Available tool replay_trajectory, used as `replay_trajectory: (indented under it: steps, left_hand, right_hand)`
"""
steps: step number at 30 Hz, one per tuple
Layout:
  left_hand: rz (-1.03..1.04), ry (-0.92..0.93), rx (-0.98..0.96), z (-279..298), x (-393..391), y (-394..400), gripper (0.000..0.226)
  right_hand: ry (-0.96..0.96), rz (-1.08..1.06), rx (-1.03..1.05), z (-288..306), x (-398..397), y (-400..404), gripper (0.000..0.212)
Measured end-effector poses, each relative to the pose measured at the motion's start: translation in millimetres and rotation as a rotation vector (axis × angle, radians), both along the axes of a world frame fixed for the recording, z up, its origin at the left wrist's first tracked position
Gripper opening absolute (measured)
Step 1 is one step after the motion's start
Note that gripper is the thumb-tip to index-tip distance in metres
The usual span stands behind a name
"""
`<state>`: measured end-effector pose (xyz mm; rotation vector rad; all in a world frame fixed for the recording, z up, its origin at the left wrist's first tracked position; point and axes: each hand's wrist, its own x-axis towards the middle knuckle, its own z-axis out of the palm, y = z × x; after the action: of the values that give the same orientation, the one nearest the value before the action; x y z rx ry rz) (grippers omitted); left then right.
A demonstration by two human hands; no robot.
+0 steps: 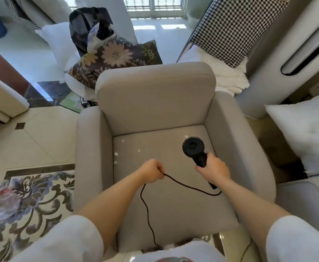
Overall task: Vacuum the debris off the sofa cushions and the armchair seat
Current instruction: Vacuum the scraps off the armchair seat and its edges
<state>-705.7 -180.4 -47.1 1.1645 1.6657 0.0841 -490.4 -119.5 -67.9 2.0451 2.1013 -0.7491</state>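
Note:
A beige armchair [155, 95] stands in front of me, and its seat [166, 201] carries small white scraps of debris [115, 153] along the left and back edges. My right hand [214, 170] grips the handle of a black handheld vacuum [193, 147], whose round body points down at the seat's back right part. My left hand [152, 171] pinches the vacuum's black cord [189, 187], which loops across the seat and drops over the front edge.
A floral cushion [115, 59] and a dark bag [90, 25] lie behind the armchair on the left. A houndstooth cushion [236, 29] sits on a sofa at the back right. A white pillow [306, 133] is on the right, a patterned rug [34, 201] at the lower left.

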Motion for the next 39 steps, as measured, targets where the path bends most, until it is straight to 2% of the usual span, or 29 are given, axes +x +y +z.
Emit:
replay_trajectory:
  steps: [6,11,14,19,30,39]
  left_hand:
    - [-0.021,-0.007,0.028,-8.8,16.3,26.8,0.015]
    - [0.106,0.034,0.026,-24.9,46.2,50.5,0.018]
    - [0.193,0.004,0.015,-30.5,68.3,62.6,0.015]
    - [0.263,-0.034,-0.002,-37.0,98.3,81.2,0.012]
    - [0.338,0.056,-0.037,-49.1,114.6,106.2,0.008]
    - [0.365,0.058,-0.039,-46.3,117.0,106.6,0.007]
  right_hand:
    - [0.063,-0.150,-0.061,-11.9,29.4,26.8,0.034]
    - [0.231,-0.328,-0.088,-28.4,71.4,64.7,0.049]
    - [0.265,-0.357,-0.081,-36.5,91.9,79.8,0.047]
    - [0.247,-0.287,-0.130,-47.4,112.7,103.7,0.044]
    - [0.201,-0.100,-0.156,-68.9,104.9,142.0,0.049]
    - [0.251,-0.123,-0.192,-77.9,107.4,146.8,0.048]
